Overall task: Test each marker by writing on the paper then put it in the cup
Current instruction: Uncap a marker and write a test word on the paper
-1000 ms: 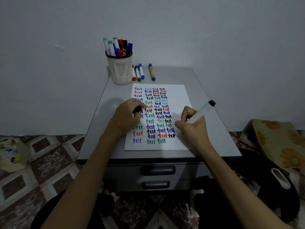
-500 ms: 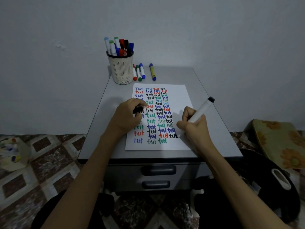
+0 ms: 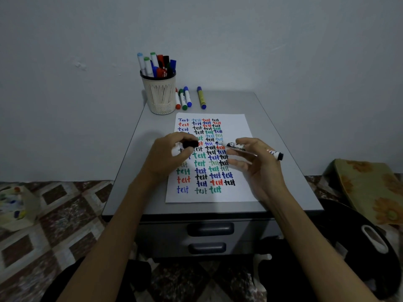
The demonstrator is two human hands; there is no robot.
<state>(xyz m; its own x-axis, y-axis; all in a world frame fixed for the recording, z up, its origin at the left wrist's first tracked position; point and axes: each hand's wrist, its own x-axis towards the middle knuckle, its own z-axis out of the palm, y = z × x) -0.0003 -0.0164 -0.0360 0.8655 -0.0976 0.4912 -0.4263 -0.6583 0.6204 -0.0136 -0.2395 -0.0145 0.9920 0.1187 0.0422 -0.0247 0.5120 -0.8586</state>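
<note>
Black cap [image 3: 190, 144] pinched in left hand [image 3: 170, 159] sat just left of the level marker [image 3: 236, 146] gripped by right hand [image 3: 261, 168].

One marker [image 3: 250, 149] sits in my right hand [image 3: 259, 168], one black cap [image 3: 190, 144] in my left hand [image 3: 168, 158]. Four loose markers [image 3: 184, 99] lie by one mesh cup [image 3: 161, 99] and one paper [image 3: 235, 127]. The standing markers [image 3: 160, 64] inside overlap beyond counting.

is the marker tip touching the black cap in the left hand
Apart. The head view shows paper with writing between the marker tip and the black cap pinched in the left hand.
</note>
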